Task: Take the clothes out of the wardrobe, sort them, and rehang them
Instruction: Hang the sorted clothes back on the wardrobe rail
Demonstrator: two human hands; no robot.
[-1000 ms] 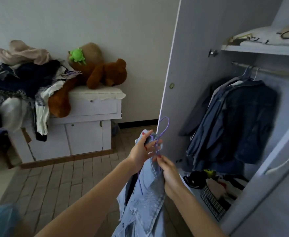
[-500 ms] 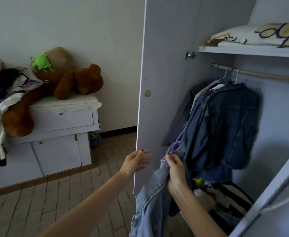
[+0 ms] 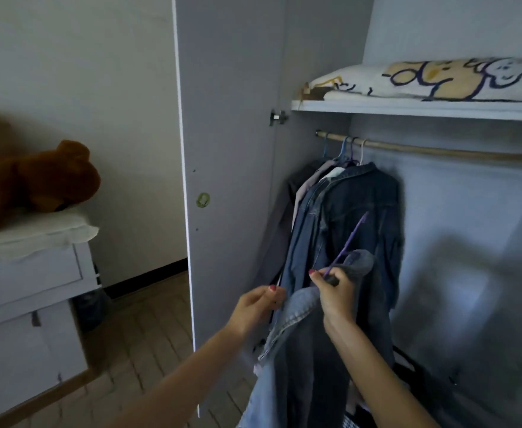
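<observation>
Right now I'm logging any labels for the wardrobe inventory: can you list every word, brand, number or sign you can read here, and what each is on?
No readable text anywhere in this view.
Pillow on the wardrobe shelf: purple and yellow cartoon drawing, no letters.
Green round sticker on the wardrobe door: too small and blurred to read.
Hanging dark denim jacket and the light denim garment being held: no tag or brand visible.

Dim, bluish light fills the room; a soft shadow falls on the wardrobe back panel at four o'clock. Edges bow with wide-angle distortion; forearms blur.
</observation>
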